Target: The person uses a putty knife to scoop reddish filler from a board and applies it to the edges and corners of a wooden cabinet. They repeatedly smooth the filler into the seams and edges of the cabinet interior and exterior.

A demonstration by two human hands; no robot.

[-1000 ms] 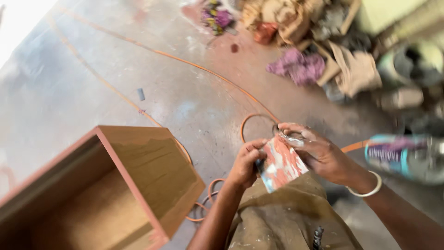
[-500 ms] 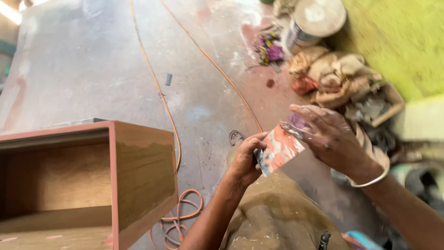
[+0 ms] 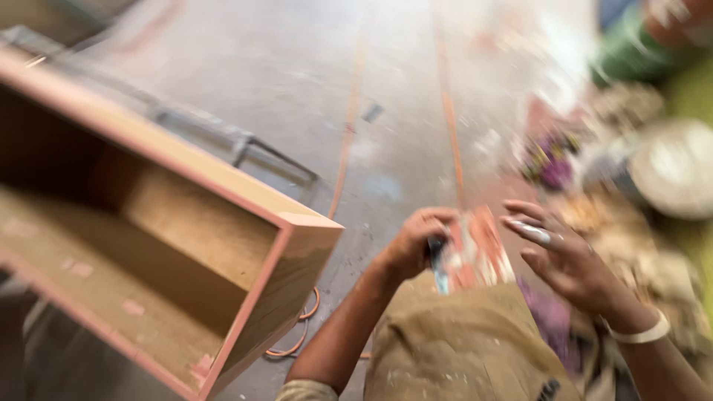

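Scraper [image 3: 475,252], a flat blade smeared red and white, sits upright over your knee [image 3: 460,341], just right of the open wooden box [image 3: 297,245]. Your left hand [image 3: 412,245] is closed around its dark handle, fingers curled tight. Your right hand [image 3: 572,260] hangs just right of the blade with fingers spread and holding nothing; pale paste coats one fingertip, and a white bangle [image 3: 639,333] circles that wrist. An orange cable [image 3: 345,148] runs along the grey floor [image 3: 297,74] beyond the box and coils at its near corner. Blurred rags [image 3: 549,160] lie farther right of the scraper.
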